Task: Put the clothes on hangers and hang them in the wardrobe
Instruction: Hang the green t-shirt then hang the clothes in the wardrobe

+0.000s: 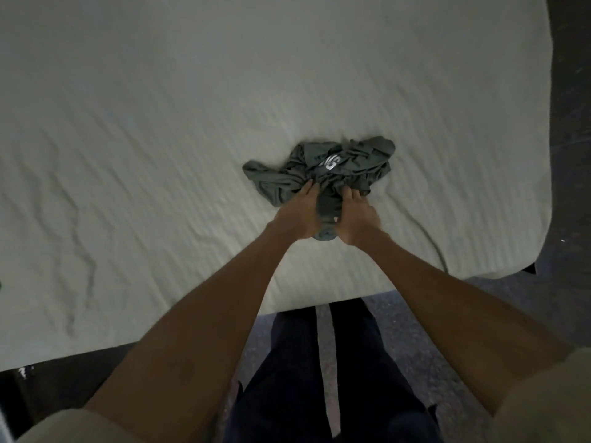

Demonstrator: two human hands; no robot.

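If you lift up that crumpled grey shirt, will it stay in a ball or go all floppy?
Probably floppy: the grey shirt lies in soft folds on the bed, so it should unfurl and dangle. It looks thin, so likely light. The left hand and the right hand already grip bunched cloth, so it seems unlikely to slip.

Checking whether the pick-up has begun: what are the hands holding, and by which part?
Both the left hand and right hand grip the crumpled grey-green T-shirt at its near bunched edge; the rest lies on the bed.
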